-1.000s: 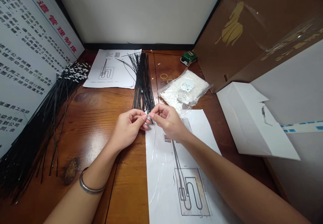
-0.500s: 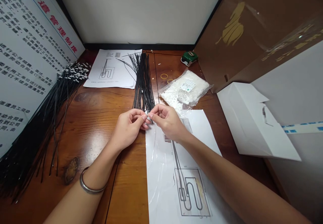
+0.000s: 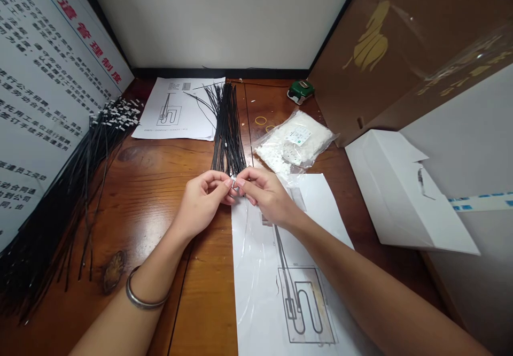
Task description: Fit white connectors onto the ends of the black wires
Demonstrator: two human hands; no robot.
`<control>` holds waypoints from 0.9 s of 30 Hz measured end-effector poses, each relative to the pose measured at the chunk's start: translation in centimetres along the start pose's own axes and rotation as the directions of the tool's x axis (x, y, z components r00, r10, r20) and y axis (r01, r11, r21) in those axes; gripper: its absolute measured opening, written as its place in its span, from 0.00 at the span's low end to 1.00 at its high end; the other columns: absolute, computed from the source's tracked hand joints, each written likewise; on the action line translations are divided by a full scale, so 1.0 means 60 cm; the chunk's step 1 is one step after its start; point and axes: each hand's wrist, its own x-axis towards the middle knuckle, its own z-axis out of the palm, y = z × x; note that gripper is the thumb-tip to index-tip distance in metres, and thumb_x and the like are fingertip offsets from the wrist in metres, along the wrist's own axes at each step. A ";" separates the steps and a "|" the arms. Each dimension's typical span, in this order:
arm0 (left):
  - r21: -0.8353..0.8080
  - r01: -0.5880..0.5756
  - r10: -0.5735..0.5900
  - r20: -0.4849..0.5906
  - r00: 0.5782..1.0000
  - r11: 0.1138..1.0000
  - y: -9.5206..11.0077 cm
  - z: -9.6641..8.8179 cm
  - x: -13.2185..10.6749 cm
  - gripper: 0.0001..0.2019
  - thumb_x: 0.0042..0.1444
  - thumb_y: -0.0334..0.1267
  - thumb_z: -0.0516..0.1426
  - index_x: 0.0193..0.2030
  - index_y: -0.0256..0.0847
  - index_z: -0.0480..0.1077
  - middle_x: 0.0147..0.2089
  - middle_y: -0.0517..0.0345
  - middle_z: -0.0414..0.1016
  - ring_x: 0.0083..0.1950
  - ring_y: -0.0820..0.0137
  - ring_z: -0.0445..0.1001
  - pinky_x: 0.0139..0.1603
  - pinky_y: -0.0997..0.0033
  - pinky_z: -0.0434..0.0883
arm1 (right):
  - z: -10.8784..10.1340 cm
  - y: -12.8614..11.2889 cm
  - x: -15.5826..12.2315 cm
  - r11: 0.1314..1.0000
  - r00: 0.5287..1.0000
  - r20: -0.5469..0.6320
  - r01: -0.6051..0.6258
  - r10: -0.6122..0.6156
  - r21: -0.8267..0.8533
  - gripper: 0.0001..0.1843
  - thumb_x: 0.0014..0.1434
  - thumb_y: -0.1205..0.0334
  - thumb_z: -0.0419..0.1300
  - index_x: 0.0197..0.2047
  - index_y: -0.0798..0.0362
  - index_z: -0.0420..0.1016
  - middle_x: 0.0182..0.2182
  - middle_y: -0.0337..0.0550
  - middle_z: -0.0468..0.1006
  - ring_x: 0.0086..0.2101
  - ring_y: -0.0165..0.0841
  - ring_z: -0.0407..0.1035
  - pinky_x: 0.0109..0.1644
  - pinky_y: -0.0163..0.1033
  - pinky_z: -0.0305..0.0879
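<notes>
Both my hands meet over the top edge of the large printed sheet, at the near end of a bundle of thin black wires (image 3: 228, 131). My left hand (image 3: 204, 201) is closed, thumb and forefinger pinching a small white connector (image 3: 234, 184). Facing it, my right hand (image 3: 266, 193) is closed in a pinch too, its fingertips against the same spot. A black wire seems to run into the right fingers, but the fingers mostly hide it. Under the right wrist lies the large sheet (image 3: 260, 292) with a wiring drawing.
A clear bag of small white parts (image 3: 312, 131) lies beyond my right hand, with a green tape measure (image 3: 300, 92) behind it. Printed sheets (image 3: 148, 126) lie back left. Many black wires with white ends (image 3: 92, 147) lean at left. A folded white box (image 3: 401, 195) stands right.
My fingertips have shifted slightly at the pinch, the right fingers curling a little more around the small piece. Everything else stays where it was.
</notes>
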 end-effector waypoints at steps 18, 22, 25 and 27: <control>-0.003 -0.008 0.008 -0.024 1.000 1.000 0.001 -0.001 -0.001 0.12 0.50 0.43 0.63 0.32 0.35 0.71 0.27 0.58 0.76 0.26 0.74 0.74 0.32 0.73 0.74 | 0.016 0.000 -0.009 0.993 0.981 -0.185 0.041 -0.060 -0.108 0.07 0.58 0.59 0.59 0.32 0.53 0.70 0.20 0.35 0.72 0.18 0.24 0.59 0.20 0.33 0.52; -0.009 -0.007 0.006 -0.031 1.000 1.000 0.003 0.001 0.000 0.12 0.51 0.43 0.63 0.32 0.35 0.71 0.28 0.58 0.76 0.26 0.75 0.73 0.32 0.74 0.74 | 0.022 0.002 -0.009 0.998 0.954 -0.298 0.028 -0.045 -0.062 0.07 0.54 0.59 0.64 0.31 0.53 0.73 0.18 0.35 0.71 0.16 0.24 0.59 0.18 0.33 0.51; -0.010 -0.008 0.008 -0.028 1.000 1.000 0.002 0.002 0.000 0.11 0.52 0.42 0.63 0.32 0.35 0.71 0.28 0.58 0.76 0.26 0.75 0.73 0.32 0.74 0.73 | 0.023 0.001 -0.009 0.998 0.951 -0.303 0.050 -0.055 -0.025 0.06 0.53 0.60 0.64 0.30 0.54 0.74 0.20 0.37 0.74 0.18 0.25 0.63 0.20 0.34 0.54; -0.012 -0.009 0.008 -0.030 1.000 1.000 0.001 0.002 0.001 0.11 0.52 0.42 0.63 0.32 0.35 0.71 0.28 0.58 0.76 0.26 0.75 0.73 0.32 0.74 0.73 | 0.023 0.000 -0.008 0.999 0.952 -0.302 0.047 -0.053 -0.027 0.06 0.53 0.60 0.64 0.31 0.55 0.75 0.19 0.37 0.73 0.18 0.25 0.63 0.20 0.34 0.54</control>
